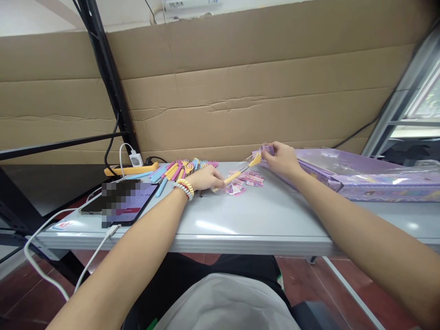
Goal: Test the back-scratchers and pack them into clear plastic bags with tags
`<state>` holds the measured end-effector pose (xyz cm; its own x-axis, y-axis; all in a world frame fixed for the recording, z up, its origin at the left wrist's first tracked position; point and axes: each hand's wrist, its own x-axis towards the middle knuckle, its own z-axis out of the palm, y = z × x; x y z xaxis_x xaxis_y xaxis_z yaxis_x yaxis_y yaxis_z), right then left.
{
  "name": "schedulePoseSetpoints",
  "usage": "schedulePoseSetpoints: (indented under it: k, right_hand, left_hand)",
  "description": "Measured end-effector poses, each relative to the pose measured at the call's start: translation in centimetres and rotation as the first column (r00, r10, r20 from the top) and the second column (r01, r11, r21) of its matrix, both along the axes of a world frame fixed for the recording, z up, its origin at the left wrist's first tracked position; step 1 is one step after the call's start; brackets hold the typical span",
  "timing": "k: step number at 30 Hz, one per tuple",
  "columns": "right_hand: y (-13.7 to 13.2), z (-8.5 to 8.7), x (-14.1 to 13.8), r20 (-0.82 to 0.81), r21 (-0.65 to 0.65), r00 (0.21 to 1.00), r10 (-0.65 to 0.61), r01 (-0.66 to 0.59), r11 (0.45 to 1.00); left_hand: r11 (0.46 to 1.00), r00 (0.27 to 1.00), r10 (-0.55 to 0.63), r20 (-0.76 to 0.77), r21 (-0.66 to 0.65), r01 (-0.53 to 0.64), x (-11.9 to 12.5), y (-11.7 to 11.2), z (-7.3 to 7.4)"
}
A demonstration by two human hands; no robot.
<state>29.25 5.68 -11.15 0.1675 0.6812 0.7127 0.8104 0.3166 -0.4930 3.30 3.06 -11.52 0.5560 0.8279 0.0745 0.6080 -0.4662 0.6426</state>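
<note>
My left hand (206, 178), wearing coiled bands at the wrist, is closed on the handle end of a yellow back scratcher (233, 177), which lies in a clear plastic sleeve. The scratcher's claw head points up and right, toward my right hand (282, 159). Between that hand's thumb and fingers is a small purple printed card (267, 150), at the far end of the sleeve. Beneath the scratcher lie several pink and purple printed cards (254, 178). Behind and left of my left hand is a pile of pink, yellow and blue back scratchers (177, 169).
On the right lies a large purple package (385, 187) in clear plastic. A phone (137, 204) with a lit screen and a white cable (112, 230) sit at the left. Cardboard (240, 82) stands behind the grey table (268, 224); a black post (106, 68) rises at left.
</note>
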Motion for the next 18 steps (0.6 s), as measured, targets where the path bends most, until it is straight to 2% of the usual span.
schedulePoseSetpoints:
  k: [10, 18]
  right_hand:
    - [0.18, 0.2, 0.53, 0.077, 0.005, 0.993, -0.088, 0.088, 0.996]
    - [-0.36, 0.65, 0.16, 0.0, -0.037, 0.994, -0.111, 0.111, 0.993]
  left_hand:
    - [1.0, 0.999, -0.028, 0.02, -0.012, 0.029, 0.17, -0.19, -0.02]
    - [0.999, 0.999, -0.037, 0.011, 0.024, 0.037, 0.15, -0.04, -0.14]
